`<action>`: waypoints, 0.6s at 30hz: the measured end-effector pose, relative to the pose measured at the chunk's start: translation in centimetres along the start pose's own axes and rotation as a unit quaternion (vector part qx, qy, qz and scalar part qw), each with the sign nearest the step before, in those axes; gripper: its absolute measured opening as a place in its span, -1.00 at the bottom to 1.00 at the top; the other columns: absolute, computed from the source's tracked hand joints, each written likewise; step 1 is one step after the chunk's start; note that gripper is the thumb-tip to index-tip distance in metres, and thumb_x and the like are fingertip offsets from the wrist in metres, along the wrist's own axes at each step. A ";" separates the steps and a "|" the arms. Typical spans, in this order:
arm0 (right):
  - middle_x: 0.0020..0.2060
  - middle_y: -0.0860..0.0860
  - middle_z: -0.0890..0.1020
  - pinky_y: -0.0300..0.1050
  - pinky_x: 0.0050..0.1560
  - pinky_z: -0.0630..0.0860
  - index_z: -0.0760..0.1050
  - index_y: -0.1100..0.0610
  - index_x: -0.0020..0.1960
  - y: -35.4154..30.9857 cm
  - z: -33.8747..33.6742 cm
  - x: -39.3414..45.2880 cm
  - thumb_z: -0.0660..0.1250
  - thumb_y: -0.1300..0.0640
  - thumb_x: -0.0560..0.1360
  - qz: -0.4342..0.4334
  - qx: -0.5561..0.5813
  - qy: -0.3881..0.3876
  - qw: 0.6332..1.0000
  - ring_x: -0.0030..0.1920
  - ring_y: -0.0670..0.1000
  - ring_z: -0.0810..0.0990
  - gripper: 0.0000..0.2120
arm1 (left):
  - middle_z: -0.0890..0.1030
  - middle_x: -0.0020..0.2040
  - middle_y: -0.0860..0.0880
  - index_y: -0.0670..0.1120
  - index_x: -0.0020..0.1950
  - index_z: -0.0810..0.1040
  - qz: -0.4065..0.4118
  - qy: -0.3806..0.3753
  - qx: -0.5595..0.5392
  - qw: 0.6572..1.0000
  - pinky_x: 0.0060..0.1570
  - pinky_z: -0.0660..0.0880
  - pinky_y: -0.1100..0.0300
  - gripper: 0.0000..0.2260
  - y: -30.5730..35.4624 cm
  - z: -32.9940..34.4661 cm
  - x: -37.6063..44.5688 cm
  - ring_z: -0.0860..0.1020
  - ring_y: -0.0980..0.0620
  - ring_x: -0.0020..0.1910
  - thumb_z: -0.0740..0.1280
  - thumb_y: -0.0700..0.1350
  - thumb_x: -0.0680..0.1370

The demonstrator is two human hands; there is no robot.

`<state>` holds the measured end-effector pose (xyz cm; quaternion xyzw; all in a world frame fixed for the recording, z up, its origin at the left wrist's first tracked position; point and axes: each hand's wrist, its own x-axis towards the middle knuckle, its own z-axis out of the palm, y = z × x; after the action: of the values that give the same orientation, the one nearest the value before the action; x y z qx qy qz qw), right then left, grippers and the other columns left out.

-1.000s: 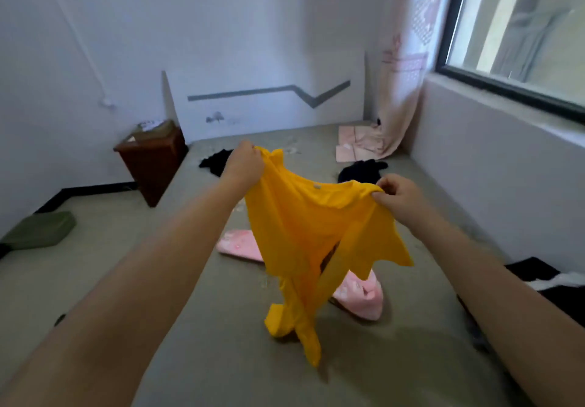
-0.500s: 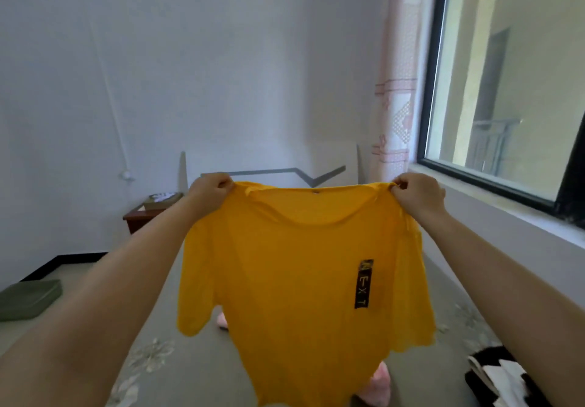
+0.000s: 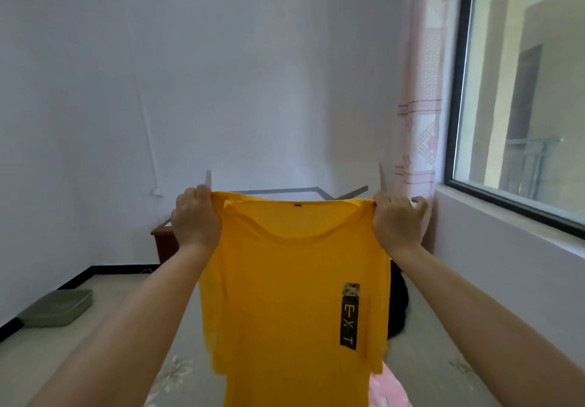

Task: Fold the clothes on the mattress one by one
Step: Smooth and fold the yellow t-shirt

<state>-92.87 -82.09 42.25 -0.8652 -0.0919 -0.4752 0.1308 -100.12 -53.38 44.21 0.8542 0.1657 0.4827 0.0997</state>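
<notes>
A yellow T-shirt (image 3: 285,296) with a black vertical label hangs spread out in front of me, above the grey mattress (image 3: 421,343). My left hand (image 3: 196,216) grips its left shoulder and my right hand (image 3: 395,223) grips its right shoulder, both at about the same height. A pink garment (image 3: 384,391) lies on the mattress below the shirt's hem, and a black garment (image 3: 397,308) shows behind the shirt's right edge. The shirt hides most of the mattress behind it.
A brown wooden stand (image 3: 163,242) sits by the far wall left of the mattress. A green cushion (image 3: 55,308) lies on the floor at left. A window (image 3: 522,90) with a pink curtain (image 3: 418,106) fills the right wall.
Both hands lifted the bunched yellow shirt off the mattress and pulled it open by the shoulders. My view tilted upward, and the hands have come slightly closer together.
</notes>
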 end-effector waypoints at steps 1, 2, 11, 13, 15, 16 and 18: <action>-0.28 0.22 0.64 0.07 0.02 0.30 0.55 0.29 -0.09 -0.4 0.2 -0.1 0.16 0.29 0.53 -0.007 0.014 0.005 1.000 -0.26 0.20 0.57 -0.80 | 0.46 0.03 -0.31 -0.31 0.10 0.41 -0.032 0.007 -0.029 0.999 -0.13 0.31 -0.03 -0.81 -0.4 -0.1 -0.2 0.42 -0.26 0.01 0.09 -0.31 0.55; -0.29 0.20 0.64 0.04 0.02 0.30 0.55 0.28 -0.08 -0.8 0.4 -0.1 0.14 0.25 0.55 -0.011 0.029 -0.005 1.000 -0.28 0.17 0.57 -0.78 | 0.45 0.05 -0.31 -0.30 0.09 0.41 -0.069 0.013 -0.058 0.996 -0.16 0.30 -0.01 -0.82 -0.7 -0.3 -0.5 0.43 -0.26 0.00 0.09 -0.29 0.56; -0.18 0.17 0.64 -0.03 0.08 0.18 0.56 0.25 -0.01 -7.2 -2.8 -3.8 0.10 0.23 0.57 -0.035 0.085 -0.028 0.995 -0.17 0.15 0.56 -0.75 | 0.46 0.04 -0.33 -0.30 0.11 0.46 -0.070 0.028 -0.019 0.997 -0.25 0.30 0.02 -0.78 -6.9 -5.7 -4.3 0.46 -0.28 -0.07 0.09 -0.21 0.61; -0.20 0.19 0.64 0.00 0.10 0.23 0.56 0.26 0.01 -8.6 -4.5 -5.5 0.13 0.24 0.56 0.004 0.124 -0.016 0.992 -0.19 0.17 0.56 -0.77 | 0.48 -0.02 -0.34 -0.31 0.06 0.50 -0.025 0.047 -0.011 0.999 -0.31 0.27 0.06 -0.80 -9.6 -8.3 -5.7 0.47 -0.30 -0.15 0.13 -0.24 0.60; -0.19 0.22 0.64 0.04 0.14 0.25 0.55 0.28 0.03 -10.3 -6.1 -8.1 0.16 0.25 0.55 0.042 0.166 -0.010 0.985 -0.16 0.21 0.57 -0.79 | 0.51 -0.16 -0.34 -0.32 -0.04 0.54 0.052 0.064 -0.008 0.997 -0.38 0.29 0.10 -0.87 -12.3 -11.0 -7.5 0.49 -0.29 -0.28 0.22 -0.29 0.55; -0.16 0.23 0.64 0.04 0.16 0.24 0.54 0.29 0.05 -11.4 -6.9 -9.4 0.16 0.25 0.56 0.058 0.182 -0.012 0.981 -0.13 0.22 0.56 -0.79 | 0.51 -0.24 -0.32 -0.32 -0.11 0.55 0.092 0.073 -0.003 0.993 -0.42 0.31 0.12 -0.90 -13.5 -12.3 -8.3 0.48 -0.27 -0.36 0.25 -0.31 0.51; -0.09 0.24 0.63 0.01 0.16 0.22 0.52 0.30 0.08 -14.0 -8.3 -11.9 0.15 0.25 0.56 0.093 0.206 -0.009 0.974 -0.07 0.24 0.55 -0.78 | 0.50 -0.34 -0.27 -0.31 -0.20 0.55 0.142 0.087 0.004 0.986 -0.49 0.33 0.15 -0.91 -16.0 -14.6 -9.5 0.46 -0.22 -0.45 0.28 -0.31 0.45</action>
<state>-109.82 -71.81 38.43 -0.8288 -0.1084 -0.4238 0.3488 -120.22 -42.08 38.90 0.8239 0.0527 0.5641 0.0115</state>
